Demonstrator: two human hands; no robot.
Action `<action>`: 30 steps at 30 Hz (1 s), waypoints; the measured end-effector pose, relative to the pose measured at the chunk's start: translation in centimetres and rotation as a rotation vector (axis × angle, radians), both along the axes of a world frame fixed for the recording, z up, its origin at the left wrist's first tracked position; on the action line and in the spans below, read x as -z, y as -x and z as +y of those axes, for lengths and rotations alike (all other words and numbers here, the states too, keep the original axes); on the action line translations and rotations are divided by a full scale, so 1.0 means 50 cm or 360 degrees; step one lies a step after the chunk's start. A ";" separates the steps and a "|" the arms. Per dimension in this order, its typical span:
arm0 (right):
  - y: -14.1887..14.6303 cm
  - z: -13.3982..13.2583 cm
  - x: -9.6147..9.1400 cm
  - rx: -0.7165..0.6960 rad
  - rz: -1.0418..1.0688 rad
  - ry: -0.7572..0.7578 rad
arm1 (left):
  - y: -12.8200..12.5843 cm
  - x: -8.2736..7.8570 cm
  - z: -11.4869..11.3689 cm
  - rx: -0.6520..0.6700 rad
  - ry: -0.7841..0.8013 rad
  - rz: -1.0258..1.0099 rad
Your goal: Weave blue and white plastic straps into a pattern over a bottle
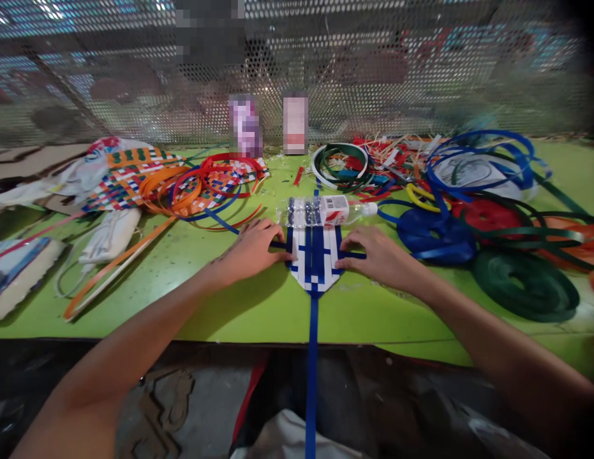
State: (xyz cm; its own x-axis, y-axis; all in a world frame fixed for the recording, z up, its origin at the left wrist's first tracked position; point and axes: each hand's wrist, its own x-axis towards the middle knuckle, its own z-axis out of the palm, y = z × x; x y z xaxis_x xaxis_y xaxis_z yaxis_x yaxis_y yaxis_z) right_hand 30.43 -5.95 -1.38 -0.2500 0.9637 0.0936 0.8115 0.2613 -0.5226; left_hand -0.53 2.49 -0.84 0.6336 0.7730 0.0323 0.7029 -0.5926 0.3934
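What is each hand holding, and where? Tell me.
Both press the blue-and-white woven piece: left hand at its left edge, right hand at its right edge.

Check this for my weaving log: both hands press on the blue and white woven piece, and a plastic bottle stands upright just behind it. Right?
Not quite. In the head view the plastic bottle lies on its side, not upright, just behind the blue and white woven piece. The left hand and right hand do press on the piece's two edges.
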 end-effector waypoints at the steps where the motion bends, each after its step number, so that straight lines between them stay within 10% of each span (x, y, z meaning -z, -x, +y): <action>1: 0.001 -0.002 -0.002 0.0009 -0.0004 0.0017 | 0.002 0.001 0.002 0.0015 0.0005 -0.0012; 30: -0.014 -0.039 0.049 0.0133 0.0178 -0.0210 | 0.015 0.001 -0.013 0.0004 0.0147 -0.0095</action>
